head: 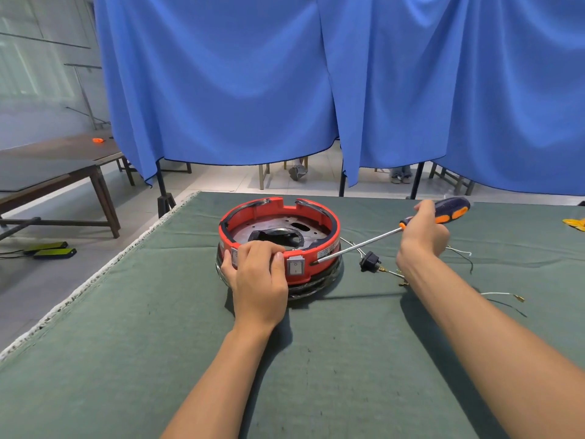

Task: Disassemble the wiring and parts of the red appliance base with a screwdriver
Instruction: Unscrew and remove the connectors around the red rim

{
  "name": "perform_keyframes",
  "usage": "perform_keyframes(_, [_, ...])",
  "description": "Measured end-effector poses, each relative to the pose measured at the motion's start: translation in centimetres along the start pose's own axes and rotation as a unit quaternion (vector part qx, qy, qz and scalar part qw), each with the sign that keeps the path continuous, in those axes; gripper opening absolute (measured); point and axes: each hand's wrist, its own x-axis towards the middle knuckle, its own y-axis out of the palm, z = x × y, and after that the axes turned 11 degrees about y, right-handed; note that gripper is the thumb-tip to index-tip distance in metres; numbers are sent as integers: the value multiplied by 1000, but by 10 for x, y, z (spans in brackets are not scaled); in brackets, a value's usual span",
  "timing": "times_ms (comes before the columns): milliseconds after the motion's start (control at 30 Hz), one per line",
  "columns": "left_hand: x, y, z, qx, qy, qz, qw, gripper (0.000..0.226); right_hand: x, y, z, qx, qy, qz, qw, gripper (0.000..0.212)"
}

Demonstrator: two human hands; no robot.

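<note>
Blue curtains (316,83) are hanging behind a desk (316,359) covered in green cloth, on which all the work is lying. Directly beyond the left hand (258,274) the red appliance base (329,231) is sitting on a dark ring, its open side facing up and a metal plate showing inside it. The left hand is resting on the near rim, fingers curled over the edge and thumb lying against the outer wall, gripping the base. Just to the thumb side of that hand a grey rocker switch (296,265) is sitting in the red wall, facing the person.

The right hand (424,231) is hovering beyond and to the right of the base, fingers wrapped round the handle of the screwdriver (361,243). The tool's long axis is running diagonally, from the dark and orange handle, high and far to the right, down toward the left hand; its tip is touching the red wall just beside the switch, on the side toward the right hand.

Beneath the shaft and near the right wrist, a black plug socket (370,261) with loose wires (503,294) is lying on the cloth, apart from the base. A yellow object (574,224) is showing at the desk's far right edge, well away from both hands.
</note>
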Motion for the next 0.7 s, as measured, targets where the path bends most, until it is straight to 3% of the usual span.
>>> perform_keyframes(267, [0, 0, 1, 23, 12, 10, 1000, 21, -6, -12, -24, 42, 44, -24, 998, 22])
perform_keyframes(433, [-1, 3, 1, 67, 33, 23, 997, 33, -2, -13, -33, 44, 68, -45, 996, 23])
perform_keyframes(700, [-1, 2, 2, 60, 28, 33, 997, 29, 3, 5, -41, -22, 58, -52, 997, 31])
